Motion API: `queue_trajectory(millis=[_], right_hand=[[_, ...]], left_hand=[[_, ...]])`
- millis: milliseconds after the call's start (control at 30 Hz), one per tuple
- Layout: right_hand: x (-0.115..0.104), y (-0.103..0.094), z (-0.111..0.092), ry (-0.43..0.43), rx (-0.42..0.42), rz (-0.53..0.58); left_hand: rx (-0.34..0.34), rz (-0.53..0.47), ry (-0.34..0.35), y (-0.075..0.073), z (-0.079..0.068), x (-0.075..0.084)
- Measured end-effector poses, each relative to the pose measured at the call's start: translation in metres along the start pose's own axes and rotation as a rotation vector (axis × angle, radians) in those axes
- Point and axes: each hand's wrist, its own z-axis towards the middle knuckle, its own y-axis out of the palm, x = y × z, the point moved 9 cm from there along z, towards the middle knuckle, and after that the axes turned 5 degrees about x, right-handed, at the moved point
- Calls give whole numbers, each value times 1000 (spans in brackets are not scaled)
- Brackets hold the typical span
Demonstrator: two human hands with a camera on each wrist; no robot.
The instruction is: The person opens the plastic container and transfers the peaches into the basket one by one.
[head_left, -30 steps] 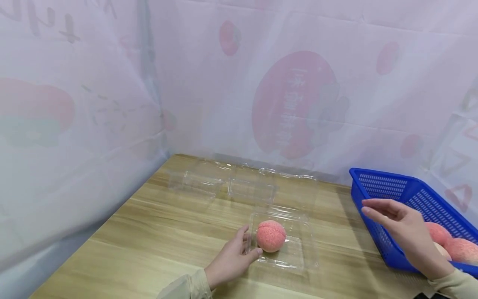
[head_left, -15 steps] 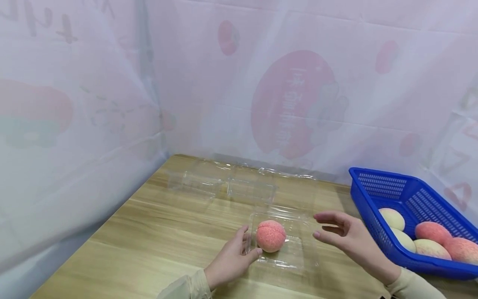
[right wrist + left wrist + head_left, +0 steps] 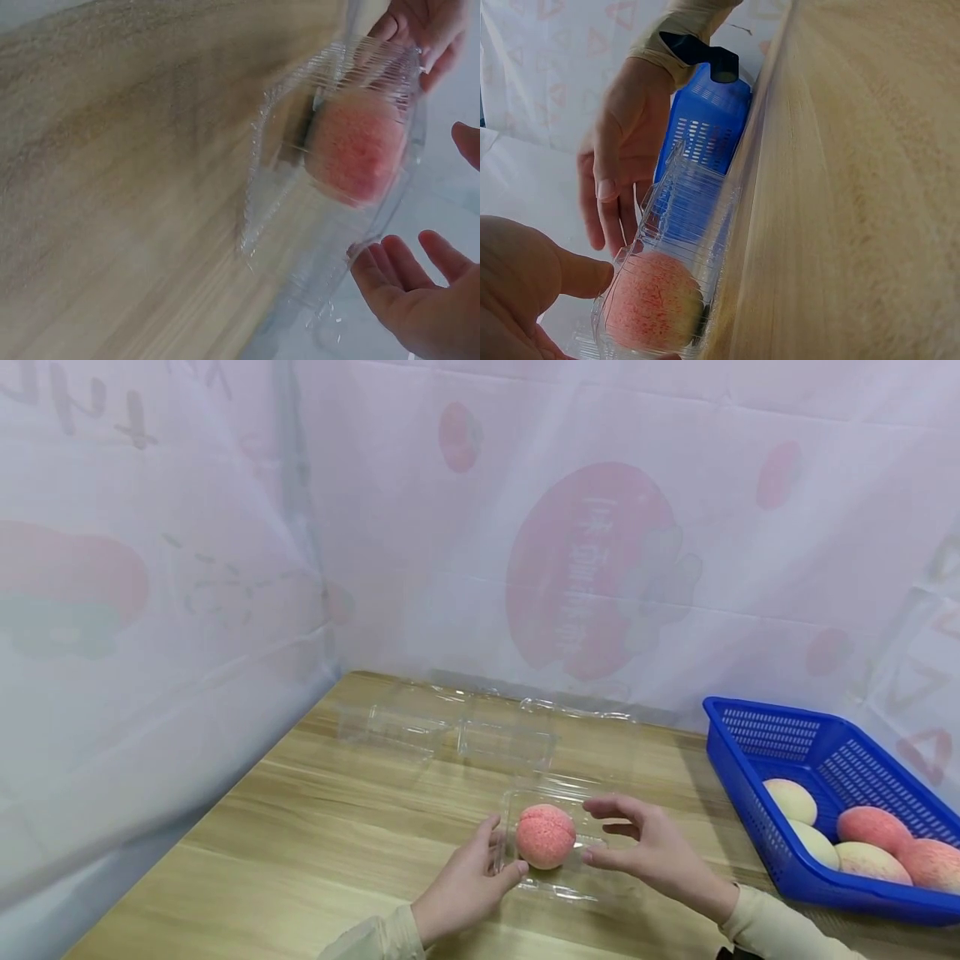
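Observation:
A pink peach (image 3: 545, 837) with a crease sits in the left part of a clear plastic box (image 3: 558, 891) on the table. My left hand (image 3: 467, 889) grips the box's left side, its thumb at the near left corner. In the left wrist view that thumb lies over the rim beside the peach (image 3: 651, 300), and most of the fingers are hidden. Above the right part of the box, my right hand (image 3: 656, 853) holds nothing, its thumb and fingers spread apart. The right wrist view shows its fingertips right at the box's edge.
A blue basket (image 3: 776, 707) at the right holds several pink and pale yellow peaches (image 3: 873, 829). More clear plastic boxes (image 3: 504, 745) stand at the back of the wooden table (image 3: 300, 835). White printed cloth (image 3: 420, 543) hangs behind and along the left.
My right hand has moved left from over the basket to above the right part of the box, uncovering the basket's peaches. The left hand, box and peach have stayed put.

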Motion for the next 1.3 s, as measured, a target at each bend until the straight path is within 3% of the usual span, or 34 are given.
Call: queue_trajectory(millis=[333,567,700,933,1300], right_hand=[[-4,24,9,-41,-83,19],[-4,31,18,-45,-55,-9],[-4,40,23,-66,-72,-70],[-14,53,25,-182,-113,-218],[-7,64,29,-105,-251,-186]], left_hand=[[-3,-1,29,-1,1,3],[-8,8,26,-1,1,1],[-6,6,22,-1,0,0],[2,24,39,1,-1,2],[16,27,45,-1,-1,2]])
